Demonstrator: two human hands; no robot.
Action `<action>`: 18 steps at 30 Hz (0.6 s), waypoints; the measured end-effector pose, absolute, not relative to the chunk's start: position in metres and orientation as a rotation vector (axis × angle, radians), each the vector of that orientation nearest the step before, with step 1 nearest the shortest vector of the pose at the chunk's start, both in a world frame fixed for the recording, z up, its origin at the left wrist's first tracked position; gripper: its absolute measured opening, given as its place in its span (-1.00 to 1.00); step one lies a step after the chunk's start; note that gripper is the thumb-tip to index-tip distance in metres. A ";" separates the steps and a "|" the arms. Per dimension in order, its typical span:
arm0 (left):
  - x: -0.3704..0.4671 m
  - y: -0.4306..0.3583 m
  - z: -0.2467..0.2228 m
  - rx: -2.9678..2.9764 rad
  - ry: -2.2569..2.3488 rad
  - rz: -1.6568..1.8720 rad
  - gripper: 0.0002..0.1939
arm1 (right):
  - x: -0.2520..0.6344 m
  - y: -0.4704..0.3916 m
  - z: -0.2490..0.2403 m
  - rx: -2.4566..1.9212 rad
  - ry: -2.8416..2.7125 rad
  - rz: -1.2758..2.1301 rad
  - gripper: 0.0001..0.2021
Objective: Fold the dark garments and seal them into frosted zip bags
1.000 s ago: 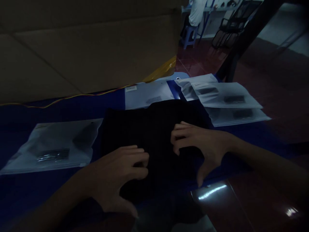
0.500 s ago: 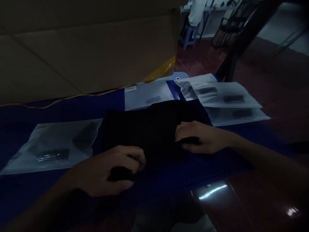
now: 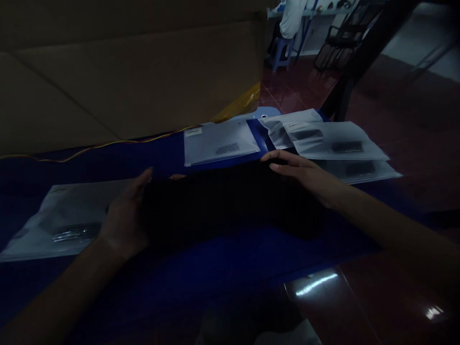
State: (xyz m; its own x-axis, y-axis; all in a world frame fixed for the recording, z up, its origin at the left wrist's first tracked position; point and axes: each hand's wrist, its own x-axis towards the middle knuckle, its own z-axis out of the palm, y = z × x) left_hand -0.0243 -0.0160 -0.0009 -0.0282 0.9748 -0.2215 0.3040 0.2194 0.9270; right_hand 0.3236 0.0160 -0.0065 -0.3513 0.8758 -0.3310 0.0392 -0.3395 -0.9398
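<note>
A black folded cloth (image 3: 223, 201) lies across the middle of the blue-covered table (image 3: 223, 268); it is too dark to make out seams or what kind of piece it is. My left hand (image 3: 131, 215) grips its left end, thumb up and some fingertips showing behind the far edge. On the far right edge, my right hand (image 3: 294, 167) pinches the fabric between thumb and fingers. Beside my left wrist lies a frosted zip bag (image 3: 72, 215), partly covered by that hand.
Behind the cloth lies another frosted bag (image 3: 221, 143). More frosted bags (image 3: 341, 141) overlap at the right. A large cardboard box (image 3: 143, 81) stands along the back left, with a thin yellow-red wire (image 3: 118, 142) at its foot. Farther off, a person (image 3: 293, 19) sits on a blue stool (image 3: 282, 52).
My left hand has moved left to the cloth's end and my right hand up to its far edge. The near part of the cloth has shifted away from the table's front.
</note>
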 end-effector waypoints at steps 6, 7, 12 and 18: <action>-0.010 -0.018 0.002 1.097 1.515 1.013 -0.34 | 0.325 0.015 -0.004 -1.145 -1.366 1.657 -0.60; -0.011 -0.018 -0.001 1.139 1.549 1.046 -0.32 | 0.326 0.015 -0.004 -1.095 -1.462 1.629 -0.53; -0.022 -0.016 -0.010 1.771 1.704 1.001 -0.63 | 0.327 0.014 -0.012 -1.018 -2.057 1.109 -0.43; -0.018 -0.025 -0.010 2.527 1.796 0.817 -0.60 | 0.320 0.013 -0.028 -1.011 -2.294 0.188 -0.52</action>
State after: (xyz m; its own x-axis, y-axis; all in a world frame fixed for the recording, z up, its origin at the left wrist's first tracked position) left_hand -0.0177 -0.0249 -0.0105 0.2430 0.8658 0.4374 0.8986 -0.3708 0.2347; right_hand 0.3201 0.0133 -0.0276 -0.5165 0.7080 0.4816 0.6201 0.6971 -0.3597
